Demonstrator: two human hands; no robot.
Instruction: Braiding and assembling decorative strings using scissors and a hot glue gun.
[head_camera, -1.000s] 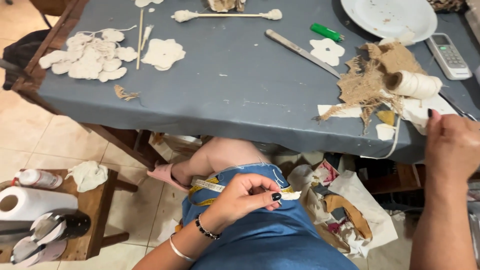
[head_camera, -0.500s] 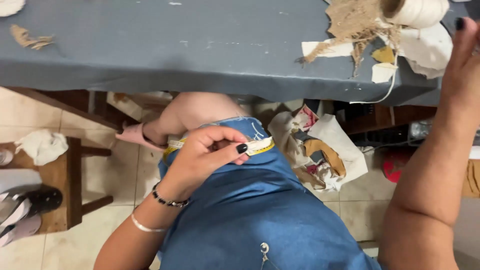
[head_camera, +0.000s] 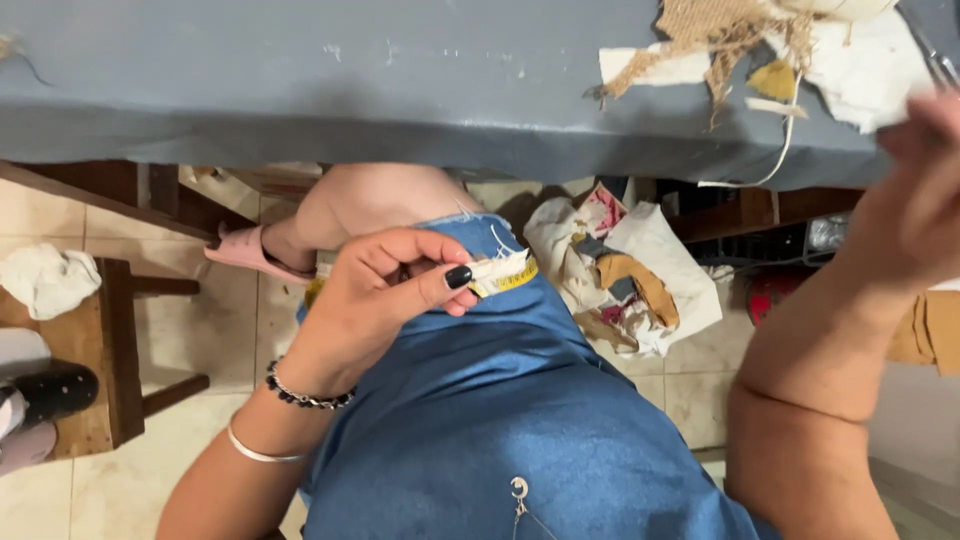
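My left hand (head_camera: 385, 290) rests on my lap over a blue denim garment (head_camera: 500, 400). Its thumb and fingers pinch a folded yellow-and-white measuring tape (head_camera: 505, 273) at the hem of the denim. My right hand (head_camera: 915, 205) is raised at the right edge of the view, near the front edge of the grey-covered table (head_camera: 300, 90), blurred; I cannot tell whether it holds anything. Burlap scraps (head_camera: 720, 30) and white paper pieces (head_camera: 860, 55) lie on the table close to that hand.
A heap of fabric and paper scraps (head_camera: 625, 280) lies on the tiled floor under the table. A low wooden stool (head_camera: 110, 350) with a white cloth (head_camera: 45, 280) and dark shoes (head_camera: 45, 390) stands at the left. A pink slipper (head_camera: 245, 255) is on my foot.
The view has tilted down and closer to my lap. My left hand keeps pinching the tape at the denim hem. My right hand has lifted slightly at the right edge.
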